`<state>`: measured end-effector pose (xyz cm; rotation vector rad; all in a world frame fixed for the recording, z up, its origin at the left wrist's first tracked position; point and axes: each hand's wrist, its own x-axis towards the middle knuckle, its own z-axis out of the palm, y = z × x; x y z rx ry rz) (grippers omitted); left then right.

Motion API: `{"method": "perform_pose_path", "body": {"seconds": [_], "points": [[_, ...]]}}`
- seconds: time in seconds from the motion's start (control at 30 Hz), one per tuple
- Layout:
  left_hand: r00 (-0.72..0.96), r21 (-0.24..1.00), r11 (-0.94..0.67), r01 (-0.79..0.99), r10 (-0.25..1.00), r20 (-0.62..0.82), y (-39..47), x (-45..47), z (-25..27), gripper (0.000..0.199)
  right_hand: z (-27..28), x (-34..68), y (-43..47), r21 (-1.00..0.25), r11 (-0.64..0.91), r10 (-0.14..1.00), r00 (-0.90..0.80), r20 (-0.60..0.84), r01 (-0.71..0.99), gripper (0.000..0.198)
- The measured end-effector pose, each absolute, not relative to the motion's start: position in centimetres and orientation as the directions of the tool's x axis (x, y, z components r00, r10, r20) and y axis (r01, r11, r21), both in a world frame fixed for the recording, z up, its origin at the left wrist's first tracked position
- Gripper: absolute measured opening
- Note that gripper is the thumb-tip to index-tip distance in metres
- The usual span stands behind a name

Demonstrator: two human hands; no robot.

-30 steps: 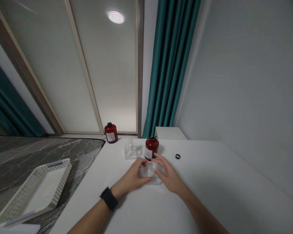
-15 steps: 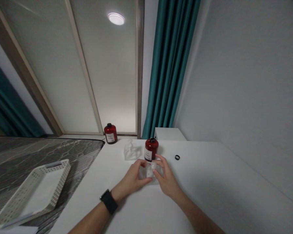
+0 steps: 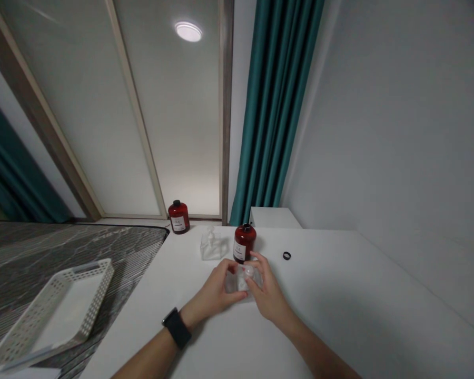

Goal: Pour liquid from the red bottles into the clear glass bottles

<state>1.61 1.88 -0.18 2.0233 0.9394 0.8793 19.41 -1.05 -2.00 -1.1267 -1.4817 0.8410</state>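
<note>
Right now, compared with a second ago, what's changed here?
The thumb of your right hand has shifted slightly left over the top of the clear container. Nothing was visibly grabbed or released; your left hand still holds it. The near red bottle, far red bottle and black ring stayed put.

No text I can actually read here tbh. The far red bottle (image 3: pixel 184 211) and the nearer red bottle (image 3: pixel 248 237) both have white labels (image 3: pixel 178 225), print's too tiny and blurry.
</note>
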Motion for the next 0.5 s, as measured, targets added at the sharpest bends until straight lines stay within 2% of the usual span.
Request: {"method": "perform_pose_path", "body": {"seconds": [0.2,0.37,0.5], "points": [[0.487,0.809,-0.461,0.365,0.835,0.257,1.5,1.9,0.1,0.045,-2.4,19.9,-0.6,-0.933,0.311,0.950,-0.033,0.311,0.179,0.067],[0.514,0.813,-0.458,0.360,0.824,0.237,1.9,1.2,0.5,0.048,-1.7,21.5,-0.4,-0.934,0.338,0.929,-0.199,0.312,0.115,0.062],[0.518,0.816,-0.454,0.357,0.823,0.232,2.0,1.0,0.3,0.048,-1.7,21.7,-0.4,-0.941,0.326,0.929,-0.216,0.300,0.094,0.063]]}}
